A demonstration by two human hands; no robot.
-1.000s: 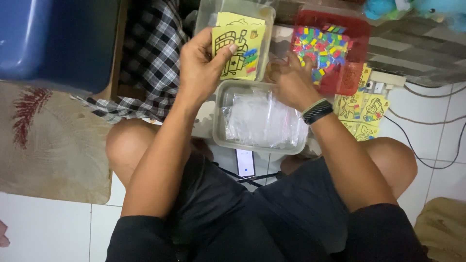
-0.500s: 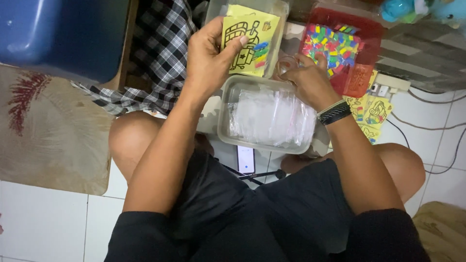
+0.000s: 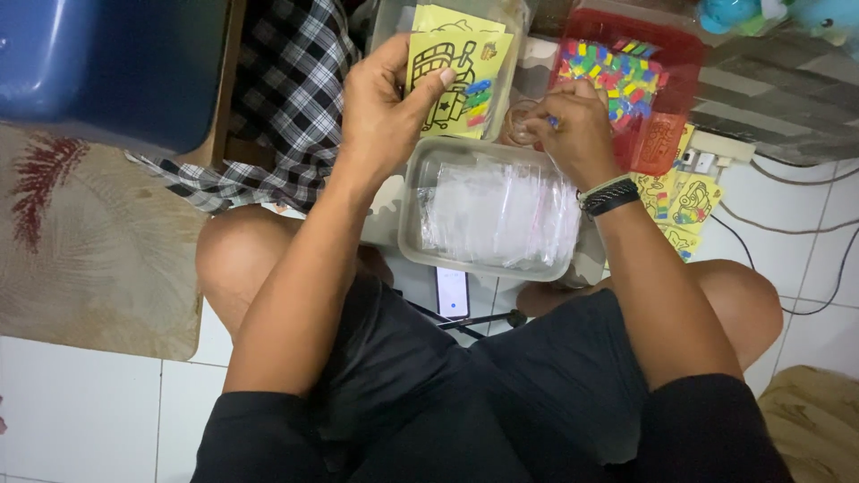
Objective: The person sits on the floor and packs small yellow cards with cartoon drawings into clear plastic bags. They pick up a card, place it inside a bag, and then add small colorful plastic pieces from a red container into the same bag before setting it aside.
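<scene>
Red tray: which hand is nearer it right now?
Right. The right hand is at the red tray's near-left edge, overlapping it. The left hand holds a yellow card farther left, apart from it.

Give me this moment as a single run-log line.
left hand: holds yellow card | right hand: at red tray, pinching small item | clear tub: on lap, plastic bags inside

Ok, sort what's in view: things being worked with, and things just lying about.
In use:
left hand holding yellow picture card
right hand at red tray of coloured pieces
clear tub of plastic bags

Lying about:
checked cloth
blue bin
phone
</scene>
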